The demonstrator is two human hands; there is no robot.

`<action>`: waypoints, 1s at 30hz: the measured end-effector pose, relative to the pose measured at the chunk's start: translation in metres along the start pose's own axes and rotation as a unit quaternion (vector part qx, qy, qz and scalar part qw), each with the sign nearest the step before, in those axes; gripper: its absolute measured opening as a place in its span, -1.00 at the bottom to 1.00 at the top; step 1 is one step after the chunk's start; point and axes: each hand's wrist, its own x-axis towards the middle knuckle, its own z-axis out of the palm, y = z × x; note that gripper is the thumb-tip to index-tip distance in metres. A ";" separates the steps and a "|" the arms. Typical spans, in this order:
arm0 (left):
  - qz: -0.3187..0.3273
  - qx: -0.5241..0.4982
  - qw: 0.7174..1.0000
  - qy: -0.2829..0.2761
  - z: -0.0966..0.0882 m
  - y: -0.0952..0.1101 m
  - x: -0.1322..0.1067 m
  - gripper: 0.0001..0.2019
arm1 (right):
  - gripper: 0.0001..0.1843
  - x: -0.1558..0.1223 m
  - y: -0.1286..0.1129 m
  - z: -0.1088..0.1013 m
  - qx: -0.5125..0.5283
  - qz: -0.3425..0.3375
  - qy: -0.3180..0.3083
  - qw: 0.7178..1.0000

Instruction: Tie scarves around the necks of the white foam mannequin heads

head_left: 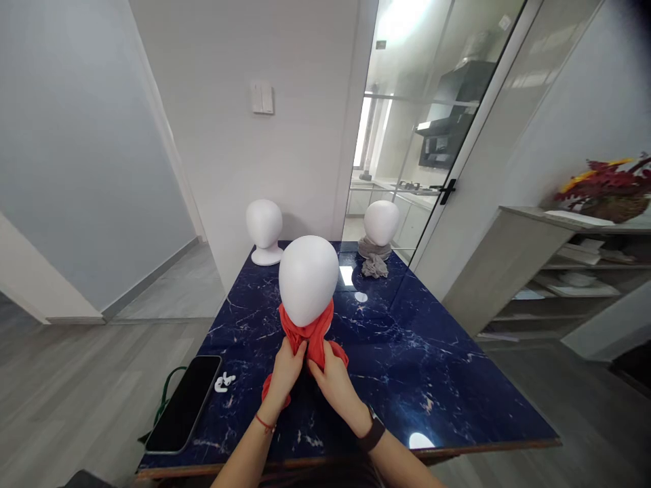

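Both hands, left (285,371) and right (333,379), clench 1 red scarf (311,333) around 1 of 3 mannequin heads (308,279).

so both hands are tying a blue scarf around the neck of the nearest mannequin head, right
Not quite: the scarf is red, not blue. The head view shows the left hand and right hand gripping it at the neck of the nearest mannequin head. It is the table that is blue.
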 end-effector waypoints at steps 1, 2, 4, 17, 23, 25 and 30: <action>0.007 0.055 0.998 -0.020 -0.004 0.003 -0.006 -0.82 | -0.65 0.001 0.001 0.002 0.038 0.008 -0.008 0.999; 0.009 0.109 0.993 -0.033 -0.009 0.007 -0.011 -0.82 | -0.68 0.003 0.002 0.005 0.091 0.023 -0.023 0.995; 0.000 0.153 0.988 -0.032 -0.017 0.014 -0.023 -0.76 | -0.72 0.008 0.004 0.010 0.184 0.055 -0.060 0.980; -0.106 -0.203 0.973 0.002 -0.018 0.020 -0.038 -0.70 | -0.72 0.013 0.002 0.015 0.317 0.114 -0.174 0.925; -0.059 -0.140 0.983 -0.099 -0.012 0.012 -0.024 -0.73 | -0.63 0.006 -0.004 -0.001 0.469 0.242 -0.275 0.803; -0.054 -0.139 0.981 -0.127 -0.009 0.010 -0.022 -0.78 | -0.67 0.004 -0.003 -0.006 0.491 0.269 -0.286 0.777; 0.021 -0.070 0.982 -0.176 -0.010 0.005 -0.020 -0.90 | -0.65 -0.002 -0.003 -0.015 0.491 0.284 -0.276 0.776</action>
